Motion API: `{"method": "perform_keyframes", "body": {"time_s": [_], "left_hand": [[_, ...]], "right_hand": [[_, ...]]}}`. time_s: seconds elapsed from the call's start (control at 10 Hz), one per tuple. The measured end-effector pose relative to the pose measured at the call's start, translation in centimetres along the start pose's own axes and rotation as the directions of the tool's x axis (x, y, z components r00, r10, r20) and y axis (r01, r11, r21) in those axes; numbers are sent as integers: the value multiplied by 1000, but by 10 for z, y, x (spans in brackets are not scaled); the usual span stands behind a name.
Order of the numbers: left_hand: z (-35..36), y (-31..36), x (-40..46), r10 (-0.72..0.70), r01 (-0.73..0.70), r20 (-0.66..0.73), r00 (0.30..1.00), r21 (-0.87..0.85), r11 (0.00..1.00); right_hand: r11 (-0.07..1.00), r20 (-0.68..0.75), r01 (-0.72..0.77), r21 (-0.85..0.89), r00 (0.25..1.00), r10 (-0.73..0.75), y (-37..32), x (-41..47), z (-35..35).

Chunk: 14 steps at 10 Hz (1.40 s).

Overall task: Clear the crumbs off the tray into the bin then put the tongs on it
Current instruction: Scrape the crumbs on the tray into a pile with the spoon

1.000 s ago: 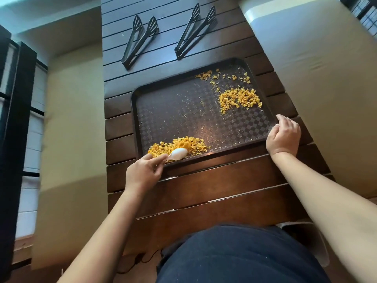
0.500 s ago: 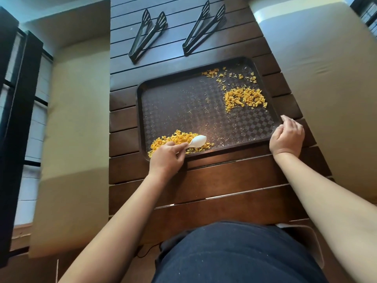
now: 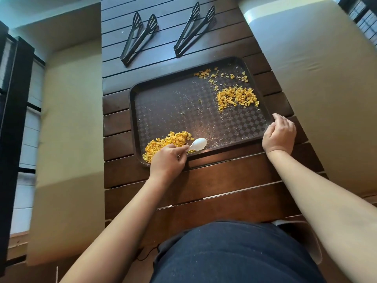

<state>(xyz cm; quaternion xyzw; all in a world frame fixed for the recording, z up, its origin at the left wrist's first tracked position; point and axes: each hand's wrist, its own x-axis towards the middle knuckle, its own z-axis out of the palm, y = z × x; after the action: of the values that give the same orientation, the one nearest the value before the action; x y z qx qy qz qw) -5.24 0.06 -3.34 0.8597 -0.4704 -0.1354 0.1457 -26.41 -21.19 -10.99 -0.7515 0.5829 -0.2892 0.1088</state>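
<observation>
A dark brown tray (image 3: 163, 111) lies on the slatted wooden table. One pile of orange crumbs (image 3: 169, 141) sits at its near left corner, a second pile (image 3: 236, 98) lies at the right, and scattered bits (image 3: 220, 74) lie along the far edge. My left hand (image 3: 168, 160) pinches the handle of a white spoon (image 3: 197, 144), whose bowl rests on the tray just right of the near pile. My right hand (image 3: 279, 133) grips the tray's near right rim. Two pairs of black tongs (image 3: 138, 38) (image 3: 193, 29) lie on the table beyond the tray.
Beige cushioned seats flank the table on the left (image 3: 69, 139) and right (image 3: 318, 78). A bin's rim (image 3: 306, 237) shows under my right forearm at the table's near right corner. My dark-clothed lap fills the bottom centre.
The spoon has swept rightward along the tray's near edge, from over the crumb pile to its right side. My right hand has stayed on the rim.
</observation>
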Motion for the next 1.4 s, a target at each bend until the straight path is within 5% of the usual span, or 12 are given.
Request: {"method": "perform_keyframes", "body": {"time_s": [0.2,0.5,0.8,1.0,1.4], "left_hand": [[-13,-34,-14,-181,184,-85,980,25,983],[7,6,-4,14,-18,-53,998,-79,997],[-12,-19,-12,-216,217,-85,973,1,976],[-22,-18,12,-297,268,-108,949,-218,938],[-18,18,120,-322,353,145,935,-443,824]], "right_hand": [[1000,-6,-4,-3,1000,4,0,0,2],[1000,16,-5,-11,1000,5,2,0,0],[1000,16,-6,-1,1000,6,0,0,-1],[1000,21,-15,-11,1000,15,-2,-1,-2],[1000,40,4,12,999,-5,-5,-1,-2]]}}
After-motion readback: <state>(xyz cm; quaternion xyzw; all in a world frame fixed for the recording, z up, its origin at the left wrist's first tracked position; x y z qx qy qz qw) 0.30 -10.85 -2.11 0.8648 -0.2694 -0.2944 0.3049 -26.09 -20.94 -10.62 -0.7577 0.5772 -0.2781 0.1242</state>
